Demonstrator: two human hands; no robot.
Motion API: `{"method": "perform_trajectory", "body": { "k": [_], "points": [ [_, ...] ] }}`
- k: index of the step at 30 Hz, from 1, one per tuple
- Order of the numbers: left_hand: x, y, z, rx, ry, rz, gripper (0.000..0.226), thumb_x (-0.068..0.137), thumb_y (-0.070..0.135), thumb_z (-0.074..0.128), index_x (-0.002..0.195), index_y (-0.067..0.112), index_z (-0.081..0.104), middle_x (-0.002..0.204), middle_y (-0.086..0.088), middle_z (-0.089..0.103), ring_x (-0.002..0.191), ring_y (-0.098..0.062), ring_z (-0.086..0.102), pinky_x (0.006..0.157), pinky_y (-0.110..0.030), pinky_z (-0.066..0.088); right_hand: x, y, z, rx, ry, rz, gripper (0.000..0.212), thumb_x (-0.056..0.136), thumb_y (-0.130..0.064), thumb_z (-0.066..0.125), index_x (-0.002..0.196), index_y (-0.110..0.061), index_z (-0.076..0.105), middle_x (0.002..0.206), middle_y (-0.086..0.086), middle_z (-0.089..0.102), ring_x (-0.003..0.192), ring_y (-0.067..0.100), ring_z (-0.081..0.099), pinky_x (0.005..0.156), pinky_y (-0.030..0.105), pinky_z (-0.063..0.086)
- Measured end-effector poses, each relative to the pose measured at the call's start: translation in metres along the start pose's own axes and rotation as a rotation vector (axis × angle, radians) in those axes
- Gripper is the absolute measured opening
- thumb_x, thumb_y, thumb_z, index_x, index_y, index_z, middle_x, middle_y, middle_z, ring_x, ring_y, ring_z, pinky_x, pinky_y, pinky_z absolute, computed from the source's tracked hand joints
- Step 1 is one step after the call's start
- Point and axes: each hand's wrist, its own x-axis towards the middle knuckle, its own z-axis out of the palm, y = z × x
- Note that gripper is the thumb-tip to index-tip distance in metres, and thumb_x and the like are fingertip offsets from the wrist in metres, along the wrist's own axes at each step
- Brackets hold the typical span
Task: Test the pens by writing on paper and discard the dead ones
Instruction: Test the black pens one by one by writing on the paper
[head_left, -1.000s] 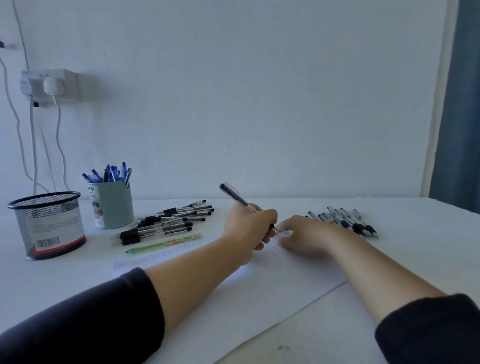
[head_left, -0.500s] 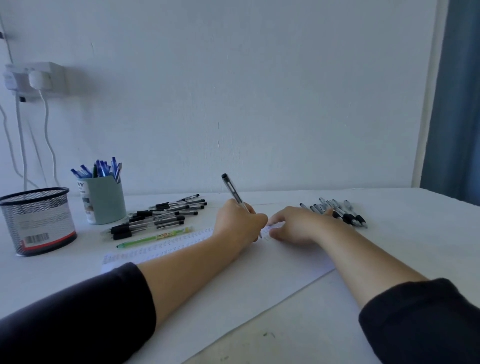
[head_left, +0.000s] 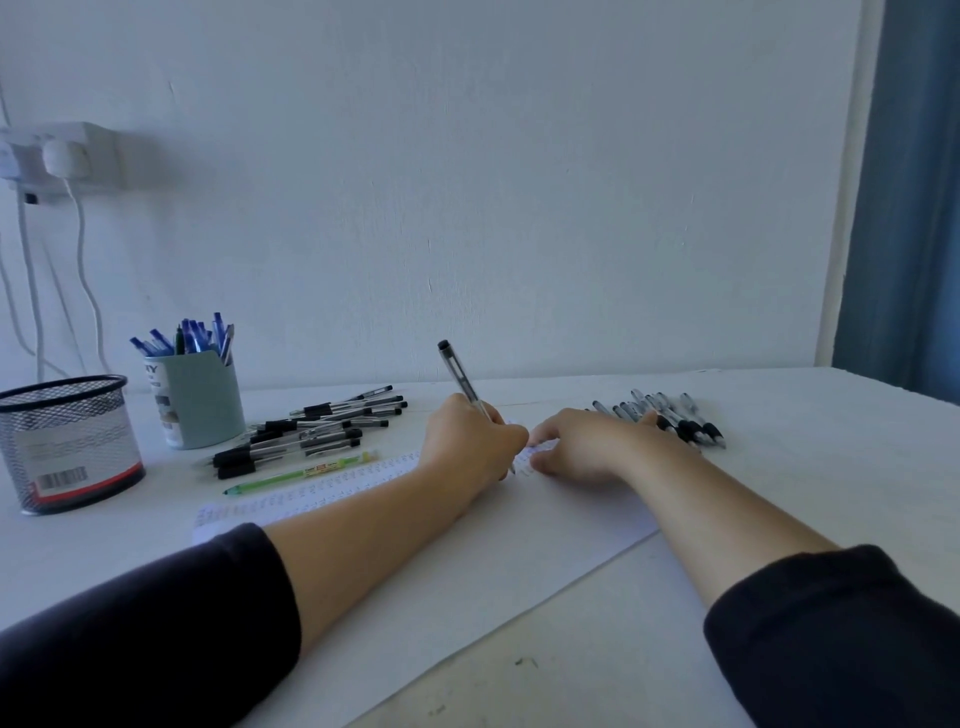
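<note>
Now | left hand (head_left: 470, 441) grips pen (head_left: 464, 381) (tip hidden) | right hand (head_left: 584, 447) flat on paper (head_left: 467, 551), fingers loose.

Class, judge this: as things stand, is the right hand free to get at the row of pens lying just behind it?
Probably yes. The right hand rests on the paper holding nothing, and the row of pens lies directly behind it with nothing between them.

Head view — forward-down, close over table (head_left: 779, 467)

"NY" on teal pen cup (head_left: 200, 400)
</note>
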Motion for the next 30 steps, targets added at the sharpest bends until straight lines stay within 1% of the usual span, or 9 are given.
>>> {"method": "perform_trajectory", "body": {
  "k": [5, 8, 10, 12, 15, 19, 22, 26, 30],
  "points": [
    [-0.0012, -0.0006, 0.0011, 0.001, 0.006, 0.010, 0.015, 0.074, 0.011, 0.057, 0.059, 0.012, 0.055, 0.046, 0.000, 0.057, 0.032, -0.003, 0.039, 0.040, -0.014, 0.028, -0.0008, -0.0008, -0.0007, -0.011, -0.003, 0.003, 0.036, 0.097, -0.046, 0.042, 0.133, -0.043, 0.046, 0.150, -0.009, 0.037, 0.144, 0.023, 0.022, 0.106, 0.070, -0.010],
    [-0.0008, -0.0006, 0.0011, 0.004, 0.013, 0.010, 0.017, 0.075, 0.011, 0.056, 0.058, 0.012, 0.054, 0.046, 0.000, 0.057, 0.038, -0.007, 0.041, 0.040, -0.014, 0.029, -0.0013, -0.0007, -0.0007, -0.007, -0.007, 0.000, 0.036, 0.097, -0.046, 0.042, 0.132, -0.044, 0.047, 0.150, -0.009, 0.037, 0.144, 0.022, 0.022, 0.106, 0.070, -0.011],
    [-0.0009, -0.0005, 0.0007, 0.005, 0.018, 0.008, 0.018, 0.075, 0.011, 0.056, 0.058, 0.012, 0.054, 0.046, 0.000, 0.056, 0.037, -0.007, 0.041, 0.039, -0.013, 0.028, -0.0015, -0.0006, -0.0006, -0.008, -0.008, -0.002, 0.035, 0.096, -0.047, 0.042, 0.131, -0.045, 0.048, 0.150, -0.010, 0.038, 0.144, 0.023, 0.021, 0.106, 0.070, -0.011],
    [-0.0011, -0.0005, 0.0004, 0.004, 0.017, 0.009, 0.019, 0.075, 0.011, 0.056, 0.056, 0.012, 0.053, 0.046, 0.000, 0.057, 0.032, -0.004, 0.038, 0.036, -0.012, 0.026, -0.0016, -0.0007, -0.0007, -0.005, -0.009, 0.003, 0.035, 0.096, -0.047, 0.042, 0.131, -0.045, 0.048, 0.149, -0.010, 0.038, 0.143, 0.022, 0.023, 0.106, 0.070, -0.010],
    [-0.0025, 0.0001, 0.0001, 0.000, 0.008, 0.014, 0.019, 0.074, 0.011, 0.056, 0.055, 0.012, 0.054, 0.047, -0.001, 0.057, 0.030, -0.004, 0.037, 0.039, -0.012, 0.027, -0.0014, -0.0016, -0.0015, -0.017, -0.011, 0.007, 0.035, 0.096, -0.046, 0.042, 0.131, -0.044, 0.048, 0.148, -0.010, 0.039, 0.142, 0.023, 0.026, 0.105, 0.071, -0.009],
    [-0.0042, 0.0010, 0.0003, 0.000, -0.001, 0.018, 0.017, 0.073, 0.009, 0.056, 0.056, 0.011, 0.055, 0.046, -0.001, 0.056, 0.027, -0.002, 0.035, 0.035, -0.010, 0.025, -0.0013, -0.0011, -0.0014, -0.008, -0.016, 0.008, 0.033, 0.096, -0.047, 0.042, 0.127, -0.043, 0.051, 0.146, -0.009, 0.043, 0.141, 0.024, 0.027, 0.104, 0.071, -0.011],
    [-0.0049, 0.0017, 0.0001, -0.002, -0.002, 0.012, 0.014, 0.074, 0.010, 0.056, 0.060, 0.010, 0.056, 0.047, -0.001, 0.057, 0.026, -0.001, 0.035, 0.036, -0.011, 0.025, -0.0021, -0.0013, -0.0013, -0.010, -0.014, 0.012, 0.033, 0.096, -0.048, 0.042, 0.128, -0.043, 0.051, 0.147, -0.009, 0.041, 0.142, 0.024, 0.026, 0.105, 0.071, -0.010],
    [-0.0058, 0.0026, -0.0004, 0.003, 0.007, 0.029, 0.018, 0.073, 0.008, 0.054, 0.056, 0.010, 0.054, 0.045, -0.002, 0.054, 0.024, -0.003, 0.033, 0.031, -0.009, 0.022, -0.0032, -0.0023, -0.0023, -0.014, -0.016, 0.011, 0.034, 0.097, -0.047, 0.041, 0.130, -0.043, 0.050, 0.148, -0.009, 0.040, 0.142, 0.025, 0.026, 0.106, 0.070, -0.010],
    [-0.0070, 0.0026, 0.0001, 0.013, -0.005, 0.032, 0.015, 0.073, 0.010, 0.056, 0.058, 0.010, 0.057, 0.045, -0.001, 0.056, 0.026, -0.002, 0.035, 0.036, -0.011, 0.025, -0.0041, -0.0025, -0.0026, -0.010, -0.018, 0.008, 0.033, 0.097, -0.046, 0.041, 0.129, -0.043, 0.051, 0.148, -0.007, 0.040, 0.143, 0.025, 0.023, 0.105, 0.070, -0.011]
  ]
}}
